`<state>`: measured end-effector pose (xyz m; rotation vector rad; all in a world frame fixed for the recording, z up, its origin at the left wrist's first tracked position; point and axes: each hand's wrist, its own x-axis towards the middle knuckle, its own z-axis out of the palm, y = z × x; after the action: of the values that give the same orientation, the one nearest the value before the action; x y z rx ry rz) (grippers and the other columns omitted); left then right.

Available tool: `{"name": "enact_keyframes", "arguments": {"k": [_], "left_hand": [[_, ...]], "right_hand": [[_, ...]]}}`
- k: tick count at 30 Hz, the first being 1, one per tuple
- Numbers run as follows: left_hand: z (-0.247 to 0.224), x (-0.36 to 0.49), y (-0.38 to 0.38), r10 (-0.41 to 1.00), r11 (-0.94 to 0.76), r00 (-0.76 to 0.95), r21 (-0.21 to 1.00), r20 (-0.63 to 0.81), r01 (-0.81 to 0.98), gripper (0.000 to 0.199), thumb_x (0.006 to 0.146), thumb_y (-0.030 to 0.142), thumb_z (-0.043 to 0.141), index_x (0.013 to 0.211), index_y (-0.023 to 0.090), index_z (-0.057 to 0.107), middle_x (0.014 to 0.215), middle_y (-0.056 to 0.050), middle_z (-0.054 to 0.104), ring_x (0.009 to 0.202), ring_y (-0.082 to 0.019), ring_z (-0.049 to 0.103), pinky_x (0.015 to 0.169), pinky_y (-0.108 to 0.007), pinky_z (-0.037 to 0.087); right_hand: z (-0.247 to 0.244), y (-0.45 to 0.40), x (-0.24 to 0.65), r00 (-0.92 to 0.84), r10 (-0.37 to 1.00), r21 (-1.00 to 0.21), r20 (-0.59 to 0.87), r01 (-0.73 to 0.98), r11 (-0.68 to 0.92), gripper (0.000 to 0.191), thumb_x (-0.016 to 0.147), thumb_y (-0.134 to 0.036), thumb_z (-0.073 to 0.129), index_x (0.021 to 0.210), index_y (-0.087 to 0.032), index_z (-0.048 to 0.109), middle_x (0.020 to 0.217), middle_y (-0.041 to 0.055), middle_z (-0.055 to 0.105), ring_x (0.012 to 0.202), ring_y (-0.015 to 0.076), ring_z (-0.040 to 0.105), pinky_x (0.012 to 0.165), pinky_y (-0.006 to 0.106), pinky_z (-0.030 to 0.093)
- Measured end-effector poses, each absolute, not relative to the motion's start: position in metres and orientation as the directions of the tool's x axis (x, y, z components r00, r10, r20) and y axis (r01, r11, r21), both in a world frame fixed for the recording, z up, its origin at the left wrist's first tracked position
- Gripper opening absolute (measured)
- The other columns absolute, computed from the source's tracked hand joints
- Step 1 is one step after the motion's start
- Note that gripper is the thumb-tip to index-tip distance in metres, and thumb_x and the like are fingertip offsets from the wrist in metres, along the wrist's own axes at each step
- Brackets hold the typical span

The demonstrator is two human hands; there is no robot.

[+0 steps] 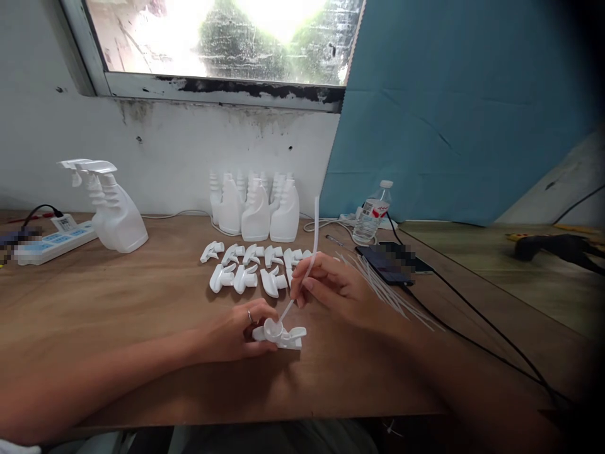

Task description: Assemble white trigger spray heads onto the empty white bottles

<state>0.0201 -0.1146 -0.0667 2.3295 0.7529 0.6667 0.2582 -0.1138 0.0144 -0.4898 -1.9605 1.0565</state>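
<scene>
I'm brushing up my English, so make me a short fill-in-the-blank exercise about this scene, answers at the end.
1. The right hand holds the thin tube, while the ____ hand holds the spray head.
2. The clear bottle has a ____ cap.
3. The cluster of white bottles stands below the ____.

Missing words: left; white; window.

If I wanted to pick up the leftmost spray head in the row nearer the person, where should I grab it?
Probably pinch that spray head by its rounded near end, coming from the left. That end sticks out toward the person on the table, and no other head lies to its left; its collar points right, close to the neighbouring head.
</scene>
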Motion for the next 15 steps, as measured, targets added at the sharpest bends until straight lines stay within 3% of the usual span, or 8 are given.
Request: {"name": "enact_keyframes", "arguments": {"k": [3,9,15], "left_hand": [[-0.0639,0.0217,-0.1139,0.675,-0.62,0.698,0.696,0.238,0.363,0.043,0.081,0.035,0.069,0.117,0.02,0.053,0.093,-0.001,0.058,0.066,-0.009,0.048,0.058,-0.019,0.042],[-0.0577,0.0243,-0.1119,0.583,-0.698,0.764,0.651,0.276,0.298,0.03,0.085,0.036,0.065,0.106,0.016,0.063,0.098,-0.005,0.064,0.086,-0.015,0.059,0.077,-0.024,0.046],[-0.0564,0.0238,-0.1133,0.584,-0.71,0.762,0.633,0.282,0.309,0.025,0.086,0.037,0.063,0.1,0.016,0.064,0.09,-0.004,0.061,0.078,-0.014,0.055,0.07,-0.022,0.044]], "right_hand": [[0.0109,-0.1129,0.2601,-0.57,0.635,-0.786,0.521,-0.031,0.617,0.012,0.098,-0.025,0.047,0.104,-0.02,0.056,0.089,0.0041,0.063,0.074,0.0123,0.062,0.069,0.03,0.052],[0.0118,-0.1147,0.2611,-0.562,0.623,-0.758,0.545,-0.011,0.653,0.013,0.099,-0.028,0.046,0.104,-0.02,0.055,0.088,0.0042,0.062,0.072,0.0124,0.06,0.069,0.03,0.05],[0.0116,-0.1148,0.2611,-0.577,0.621,-0.76,0.531,0.0,0.65,0.016,0.099,-0.027,0.045,0.104,-0.019,0.058,0.09,0.0048,0.061,0.074,0.0125,0.06,0.07,0.03,0.051]]}}
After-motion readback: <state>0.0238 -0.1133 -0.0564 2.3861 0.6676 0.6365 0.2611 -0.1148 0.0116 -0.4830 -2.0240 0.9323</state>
